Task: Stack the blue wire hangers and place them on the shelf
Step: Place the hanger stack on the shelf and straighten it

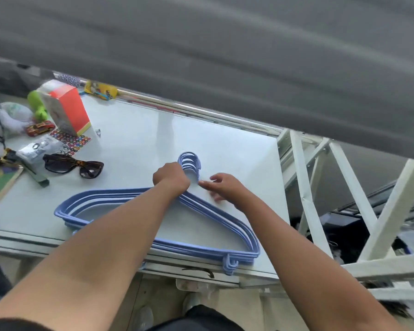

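Several blue wire hangers lie stacked flat on the pale shelf surface, hooks pointing away from me and bottom bars overhanging the near edge. My left hand is closed around the stack at the necks, just below the hooks. My right hand hovers beside the hooks on the right, fingers spread, fingertips touching the neck area.
To the left lie dark sunglasses, an orange-and-white box, a toy car, a sticker sheet and a green toy. White metal frame bars stand at the right. A grey surface overhangs behind.
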A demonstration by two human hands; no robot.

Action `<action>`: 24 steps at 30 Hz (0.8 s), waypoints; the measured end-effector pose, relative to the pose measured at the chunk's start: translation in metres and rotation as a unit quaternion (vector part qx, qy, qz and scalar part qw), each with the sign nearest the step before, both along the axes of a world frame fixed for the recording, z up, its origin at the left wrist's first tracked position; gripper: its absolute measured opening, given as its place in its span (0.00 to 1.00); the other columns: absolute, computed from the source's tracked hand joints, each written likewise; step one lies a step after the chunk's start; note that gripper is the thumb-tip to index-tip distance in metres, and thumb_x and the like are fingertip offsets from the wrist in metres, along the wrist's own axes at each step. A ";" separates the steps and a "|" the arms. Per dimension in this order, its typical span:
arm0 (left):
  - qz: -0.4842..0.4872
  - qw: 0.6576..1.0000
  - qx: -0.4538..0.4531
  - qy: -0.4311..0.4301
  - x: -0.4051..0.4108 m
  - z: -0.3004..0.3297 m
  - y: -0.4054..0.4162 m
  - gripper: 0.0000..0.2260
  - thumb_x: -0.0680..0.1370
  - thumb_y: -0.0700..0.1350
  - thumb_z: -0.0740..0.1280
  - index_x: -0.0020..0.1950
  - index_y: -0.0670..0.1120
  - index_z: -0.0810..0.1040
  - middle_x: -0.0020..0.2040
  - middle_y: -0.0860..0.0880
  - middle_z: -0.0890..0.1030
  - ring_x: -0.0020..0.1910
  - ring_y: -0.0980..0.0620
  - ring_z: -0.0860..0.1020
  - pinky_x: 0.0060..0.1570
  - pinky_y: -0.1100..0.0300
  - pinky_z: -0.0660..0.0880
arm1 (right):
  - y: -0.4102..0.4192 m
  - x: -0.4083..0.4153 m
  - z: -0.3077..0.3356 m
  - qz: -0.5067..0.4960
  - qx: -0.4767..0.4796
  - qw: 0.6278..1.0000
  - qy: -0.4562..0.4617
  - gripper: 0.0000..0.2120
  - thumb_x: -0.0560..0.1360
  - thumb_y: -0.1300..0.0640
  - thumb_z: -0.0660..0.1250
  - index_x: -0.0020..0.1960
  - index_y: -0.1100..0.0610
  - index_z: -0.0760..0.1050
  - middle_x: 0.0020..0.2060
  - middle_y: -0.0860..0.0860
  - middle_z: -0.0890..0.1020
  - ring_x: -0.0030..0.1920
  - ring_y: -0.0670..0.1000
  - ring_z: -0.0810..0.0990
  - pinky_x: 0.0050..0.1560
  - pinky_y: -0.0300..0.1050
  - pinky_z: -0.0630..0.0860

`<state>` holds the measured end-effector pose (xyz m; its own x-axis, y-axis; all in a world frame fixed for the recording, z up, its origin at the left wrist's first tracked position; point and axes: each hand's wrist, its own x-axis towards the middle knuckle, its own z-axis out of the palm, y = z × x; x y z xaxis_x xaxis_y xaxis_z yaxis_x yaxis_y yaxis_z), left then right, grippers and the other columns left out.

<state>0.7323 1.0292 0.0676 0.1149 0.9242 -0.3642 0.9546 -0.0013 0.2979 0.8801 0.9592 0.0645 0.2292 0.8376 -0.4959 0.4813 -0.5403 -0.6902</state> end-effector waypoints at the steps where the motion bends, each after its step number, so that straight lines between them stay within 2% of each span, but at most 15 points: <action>1: 0.000 1.000 0.001 0.002 0.000 -0.001 0.000 0.12 0.74 0.41 0.64 0.57 0.45 0.77 0.55 0.46 0.80 0.55 0.45 0.80 0.46 0.59 0.72 | 0.009 -0.003 0.002 -0.016 0.003 1.000 -0.002 0.40 0.67 0.38 0.74 0.70 0.60 0.69 0.59 0.55 0.79 0.53 0.55 0.83 0.59 0.54 0.79; 3: -0.001 1.000 0.005 0.005 0.000 0.000 0.000 0.11 0.74 0.41 0.64 0.56 0.45 0.76 0.54 0.46 0.80 0.55 0.45 0.80 0.45 0.59 0.72 | 0.026 -0.015 0.002 -0.016 0.007 0.999 -0.036 0.38 0.70 0.41 0.73 0.71 0.61 0.67 0.59 0.55 0.78 0.55 0.55 0.82 0.61 0.53 0.77; 4: -0.003 1.000 0.006 0.005 0.000 0.000 0.000 0.10 0.74 0.41 0.64 0.56 0.45 0.76 0.54 0.46 0.80 0.54 0.45 0.80 0.44 0.59 0.71 | 0.033 -0.023 0.001 -0.010 0.014 0.998 -0.062 0.33 0.72 0.43 0.72 0.69 0.61 0.68 0.57 0.54 0.79 0.55 0.55 0.81 0.59 0.50 0.76; 7: -0.009 1.000 0.006 0.004 -0.001 0.000 0.000 0.10 0.75 0.41 0.64 0.55 0.45 0.76 0.52 0.46 0.80 0.54 0.45 0.80 0.44 0.59 0.71 | 0.047 -0.040 -0.005 -0.005 0.035 0.991 -0.133 0.15 0.75 0.51 0.67 0.58 0.59 0.76 0.46 0.52 0.77 0.50 0.54 0.78 0.45 0.44 0.71; 11: -0.010 1.000 0.005 0.001 -0.003 0.000 0.000 0.06 0.74 0.40 0.65 0.50 0.46 0.74 0.44 0.48 0.75 0.49 0.46 0.79 0.41 0.59 0.71 | 0.054 -0.042 -0.013 -0.013 0.023 0.988 -0.154 0.03 0.75 0.60 0.63 0.45 0.57 0.76 0.42 0.52 0.78 0.42 0.55 0.76 0.38 0.42 0.67; 14: -0.016 1.000 0.008 0.000 -0.003 -0.001 0.000 0.05 0.74 0.40 0.65 0.47 0.47 0.71 0.43 0.49 0.74 0.43 0.47 0.75 0.40 0.59 0.70 | 0.056 -0.041 -0.013 -0.017 0.023 0.987 -0.161 0.04 0.74 0.63 0.62 0.43 0.58 0.74 0.41 0.54 0.77 0.41 0.56 0.75 0.37 0.42 0.67; 17: -0.019 1.000 0.008 0.003 -0.003 -0.002 0.001 0.05 0.74 0.40 0.65 0.48 0.47 0.72 0.43 0.49 0.75 0.42 0.47 0.74 0.40 0.60 0.70 | 0.058 -0.041 -0.014 -0.025 0.022 0.986 -0.165 0.04 0.74 0.63 0.62 0.43 0.58 0.74 0.41 0.54 0.78 0.41 0.57 0.76 0.39 0.43 0.68; 21: -0.024 1.000 0.007 0.015 -0.002 -0.002 0.001 0.09 0.74 0.41 0.65 0.54 0.46 0.76 0.49 0.47 0.79 0.51 0.46 0.79 0.42 0.60 0.70 | 0.056 -0.037 -0.014 -0.011 0.020 0.986 -0.164 0.01 0.74 0.59 0.65 0.43 0.57 0.75 0.42 0.53 0.78 0.43 0.55 0.76 0.41 0.43 0.69; 24: -0.028 0.999 0.008 0.020 -0.002 -0.001 -0.001 0.11 0.75 0.41 0.65 0.57 0.45 0.77 0.54 0.47 0.80 0.55 0.45 0.80 0.44 0.60 0.71 | 0.052 -0.035 -0.016 -0.001 0.033 0.988 -0.154 0.09 0.74 0.53 0.68 0.48 0.59 0.78 0.42 0.52 0.78 0.45 0.54 0.77 0.44 0.45 0.72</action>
<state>0.7298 1.0282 0.0665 0.1528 0.9222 -0.3552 0.9641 -0.0602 0.2584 0.8448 1.0114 0.0489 0.3624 0.8651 -0.3467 0.6724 -0.5003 -0.5456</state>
